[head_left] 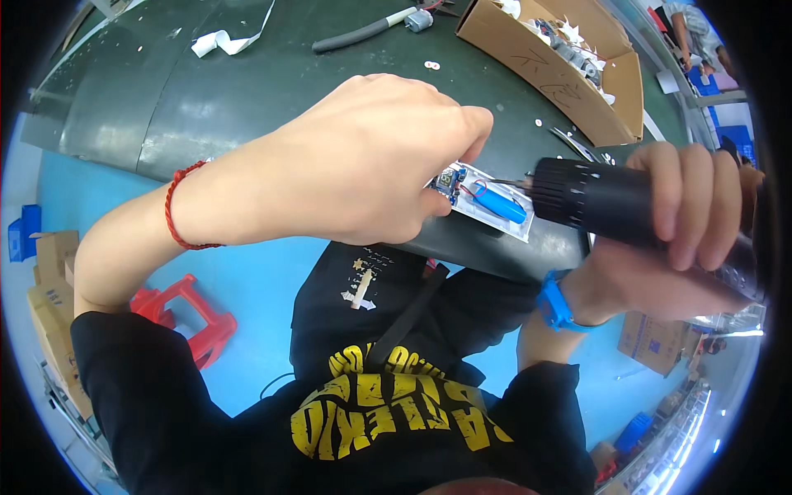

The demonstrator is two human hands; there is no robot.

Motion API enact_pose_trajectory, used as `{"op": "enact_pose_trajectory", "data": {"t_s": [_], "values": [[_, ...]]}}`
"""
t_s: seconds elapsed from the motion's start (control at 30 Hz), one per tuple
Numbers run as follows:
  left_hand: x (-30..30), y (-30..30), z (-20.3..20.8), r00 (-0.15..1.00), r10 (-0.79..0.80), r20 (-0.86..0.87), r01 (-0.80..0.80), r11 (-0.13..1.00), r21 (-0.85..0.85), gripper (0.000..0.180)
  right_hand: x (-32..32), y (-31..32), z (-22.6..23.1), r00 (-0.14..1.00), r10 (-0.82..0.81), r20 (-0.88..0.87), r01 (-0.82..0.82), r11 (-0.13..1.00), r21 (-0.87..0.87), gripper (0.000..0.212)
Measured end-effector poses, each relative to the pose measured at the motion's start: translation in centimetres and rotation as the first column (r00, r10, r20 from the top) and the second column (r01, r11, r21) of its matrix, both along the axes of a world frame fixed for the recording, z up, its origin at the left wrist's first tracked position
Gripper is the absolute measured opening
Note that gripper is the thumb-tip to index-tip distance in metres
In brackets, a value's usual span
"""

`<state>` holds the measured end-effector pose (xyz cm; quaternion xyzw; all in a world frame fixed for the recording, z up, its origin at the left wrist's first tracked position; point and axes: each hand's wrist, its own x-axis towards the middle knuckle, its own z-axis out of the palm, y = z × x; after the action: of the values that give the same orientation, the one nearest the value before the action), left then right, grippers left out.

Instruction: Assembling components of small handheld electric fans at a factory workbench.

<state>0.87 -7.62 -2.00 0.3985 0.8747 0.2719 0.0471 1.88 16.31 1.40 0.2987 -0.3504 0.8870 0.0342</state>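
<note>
My left hand [363, 157], a red cord around its wrist, is closed on a white plastic housing [521, 228] at the table's near edge. Inside the housing lie a blue cylindrical battery [500, 203] and a small circuit board [446, 183] with thin wires. My right hand [685, 214], with a blue watch at the wrist, grips a black electric screwdriver [590, 194] held nearly level. Its bit points left over the housing, close to the circuit board. Whether the tip touches a screw is hidden by my left fingers.
A cardboard box [561, 87] of small motors and white parts stands at the far right. Metal tweezers [575, 145] lie before it. Farther back are a grey-sleeved rod [355, 35], a small motor [418, 21] and a curled white strip [221, 43]. A red stool [194, 318] stands left below.
</note>
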Motion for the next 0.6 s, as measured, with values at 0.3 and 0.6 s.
{"op": "enact_pose_trajectory", "data": {"t_s": [0.3, 0.6], "values": [[-0.6, -0.2, -0.5, 0.999, -0.038, 0.037, 0.036, 0.997, 0.070, 0.035, -0.9, -3.7, -0.3, 0.973, 0.118, -0.199, -0.072, 0.971, 0.228, 0.041], [-0.5, -0.6, -1.2, 0.999, -0.049, 0.004, 0.048, 0.989, 0.137, 0.035, -1.0, -4.5, -0.2, 0.972, 0.131, -0.195, -0.066, 0.948, 0.311, 0.046]]}}
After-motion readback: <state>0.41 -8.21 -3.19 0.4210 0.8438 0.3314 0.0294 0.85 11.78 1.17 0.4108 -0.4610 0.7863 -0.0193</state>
